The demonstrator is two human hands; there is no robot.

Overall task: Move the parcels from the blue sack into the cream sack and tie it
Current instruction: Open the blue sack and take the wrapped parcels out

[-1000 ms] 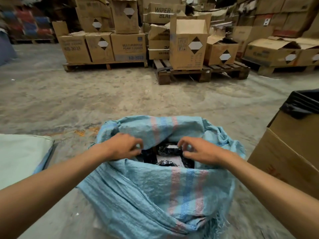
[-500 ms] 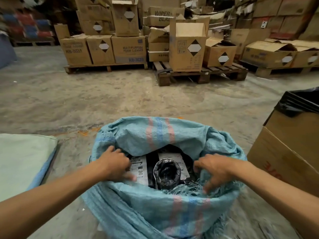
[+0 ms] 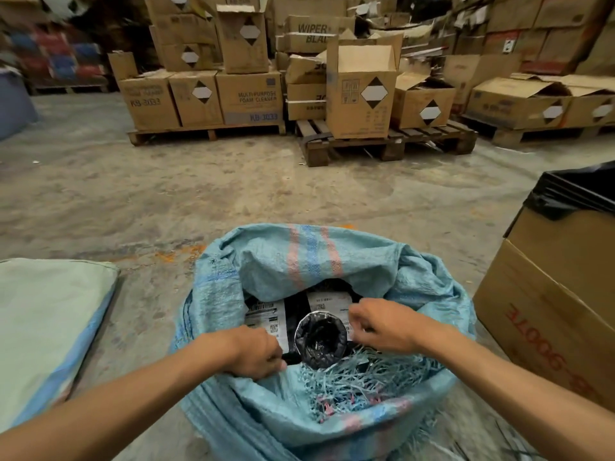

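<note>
cream sack: the pale woven sack (image 3: 50,324) lies flat on the concrete floor (image 3: 199,194), far left, well apart from your hands.
left hand: your left hand (image 3: 256,352) has its fingers curled round the near rim of the blue woven sack (image 3: 312,261).
parcels: black plastic-wrapped parcels (image 3: 321,341) with white labels sit inside the open mouth.
right hand: your right hand (image 3: 382,326) pinches a parcel's label edge, fingers bent.
box: brown cardboard box (image 3: 549,311), far right.

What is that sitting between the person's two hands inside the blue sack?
In the head view, a round parcel wrapped in black plastic sits between the left hand and right hand, inside the blue sack.
</note>
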